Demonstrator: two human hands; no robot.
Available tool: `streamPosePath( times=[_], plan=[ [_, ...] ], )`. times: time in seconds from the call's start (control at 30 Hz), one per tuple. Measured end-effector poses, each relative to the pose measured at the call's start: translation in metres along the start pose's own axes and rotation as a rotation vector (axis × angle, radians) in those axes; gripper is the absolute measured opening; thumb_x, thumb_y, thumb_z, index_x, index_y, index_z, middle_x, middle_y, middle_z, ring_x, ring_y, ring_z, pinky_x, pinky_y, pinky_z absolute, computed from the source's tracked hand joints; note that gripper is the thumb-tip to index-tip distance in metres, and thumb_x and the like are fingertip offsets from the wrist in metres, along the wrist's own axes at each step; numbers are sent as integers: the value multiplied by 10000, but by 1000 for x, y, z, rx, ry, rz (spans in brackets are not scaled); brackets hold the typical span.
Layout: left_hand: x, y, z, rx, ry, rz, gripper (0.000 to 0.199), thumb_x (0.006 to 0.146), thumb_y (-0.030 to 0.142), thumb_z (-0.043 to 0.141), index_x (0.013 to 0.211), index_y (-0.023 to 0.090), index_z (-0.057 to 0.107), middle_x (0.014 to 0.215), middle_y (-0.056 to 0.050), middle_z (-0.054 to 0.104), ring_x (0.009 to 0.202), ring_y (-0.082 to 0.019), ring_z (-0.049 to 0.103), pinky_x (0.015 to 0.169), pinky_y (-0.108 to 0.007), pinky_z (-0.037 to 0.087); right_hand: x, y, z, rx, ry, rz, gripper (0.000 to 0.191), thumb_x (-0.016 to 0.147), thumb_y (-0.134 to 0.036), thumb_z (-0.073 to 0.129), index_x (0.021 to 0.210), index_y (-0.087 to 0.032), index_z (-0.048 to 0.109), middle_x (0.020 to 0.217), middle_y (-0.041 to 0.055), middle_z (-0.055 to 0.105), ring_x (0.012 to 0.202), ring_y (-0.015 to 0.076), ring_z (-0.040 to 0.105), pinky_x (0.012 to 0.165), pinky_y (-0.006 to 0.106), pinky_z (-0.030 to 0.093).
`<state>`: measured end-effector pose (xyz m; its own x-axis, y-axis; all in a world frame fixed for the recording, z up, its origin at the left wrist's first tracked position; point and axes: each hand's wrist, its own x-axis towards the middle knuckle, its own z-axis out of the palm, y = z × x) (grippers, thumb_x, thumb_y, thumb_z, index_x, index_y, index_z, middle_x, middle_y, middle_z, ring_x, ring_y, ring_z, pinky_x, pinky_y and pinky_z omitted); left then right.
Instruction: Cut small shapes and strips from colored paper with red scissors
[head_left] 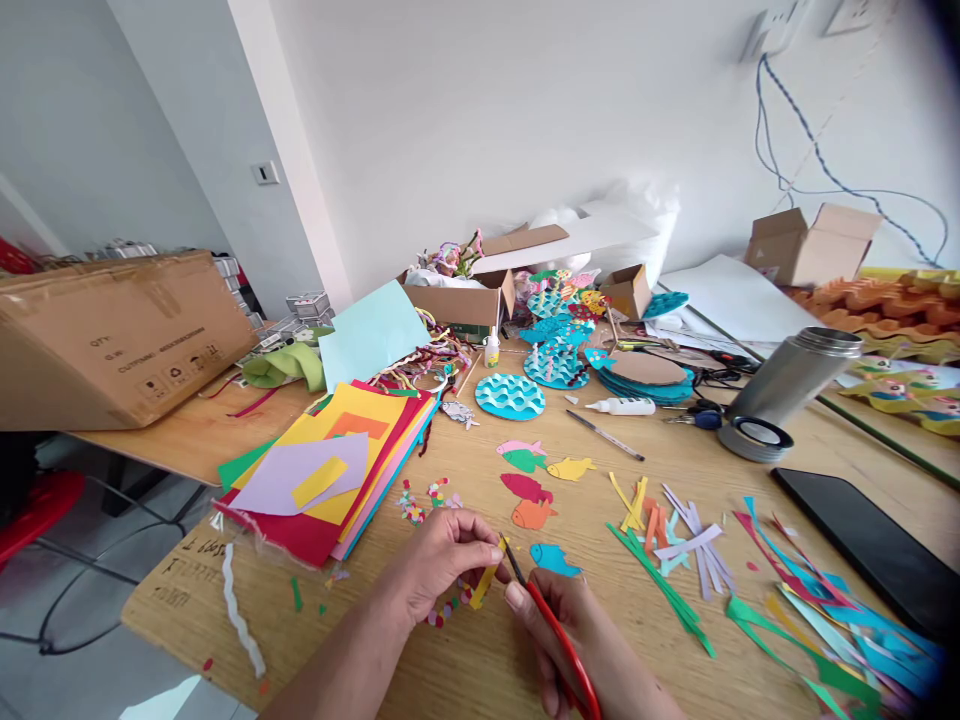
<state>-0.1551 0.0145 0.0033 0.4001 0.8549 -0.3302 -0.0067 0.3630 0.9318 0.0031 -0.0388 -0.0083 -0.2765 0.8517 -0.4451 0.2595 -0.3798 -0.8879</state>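
My left hand [448, 550] pinches a narrow yellow paper strip [484, 588] between thumb and fingers. Red-handled scissors [556, 632] are gripped in my right hand [564, 620], their dark blades pointing up at the strip's top end. Whether the blades touch the paper I cannot tell. Under and around my left hand lie small coloured paper dots [450, 608]. Just beyond my hands are cut-out paper fish: a blue one [553, 558] partly behind my right hand, an orange one [534, 513], a red one [526, 488] and a yellow one [571, 468].
Coloured paper strips [660, 530] lie to the right, near a black phone [862, 540] and an uncapped steel flask [799, 375]. A stack of coloured sheets [322, 480] is at left. Farther back are a glue bottle [491, 348], a pen [606, 436] and blue wavy discs [510, 397].
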Motion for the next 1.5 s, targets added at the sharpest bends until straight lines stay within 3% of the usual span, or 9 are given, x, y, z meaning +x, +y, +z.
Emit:
streamPosePath(
  times=[0.5, 0.73, 1.03, 1.5],
  plan=[
    [1, -2, 0, -63, -29, -24, 163, 643, 260, 668, 709, 138, 583, 599, -48, 689, 448, -113, 540, 478, -236, 384, -1, 3, 0, 13, -17, -5, 508, 740, -720, 445, 770, -220, 358, 329, -122, 411, 248, 47, 385, 263, 120, 279],
    [2, -2, -5, -63, 62, -31, 245, 593, 284, 727, 740, 111, 633, 584, -27, 660, 481, -103, 548, 511, -240, 431, 2, 2, -2, 37, -33, 2, 537, 705, -746, 471, 695, -221, 361, 302, -93, 449, 234, 58, 399, 255, 131, 262],
    [1, 4, -8, -78, 78, -3, 271, 595, 308, 754, 738, 86, 691, 613, -49, 669, 502, -101, 552, 546, -249, 460, 1, 1, -3, 6, -55, 30, 555, 730, -746, 432, 659, -195, 419, 336, -49, 520, 243, 55, 427, 269, 132, 272],
    [0, 8, -8, -81, 100, -81, 235, 570, 304, 729, 632, 96, 641, 552, -60, 674, 396, -87, 522, 437, -212, 422, -1, -5, -2, 7, -72, 16, 577, 692, -782, 425, 682, -207, 383, 355, -59, 518, 270, 56, 455, 296, 139, 298]
  ],
)
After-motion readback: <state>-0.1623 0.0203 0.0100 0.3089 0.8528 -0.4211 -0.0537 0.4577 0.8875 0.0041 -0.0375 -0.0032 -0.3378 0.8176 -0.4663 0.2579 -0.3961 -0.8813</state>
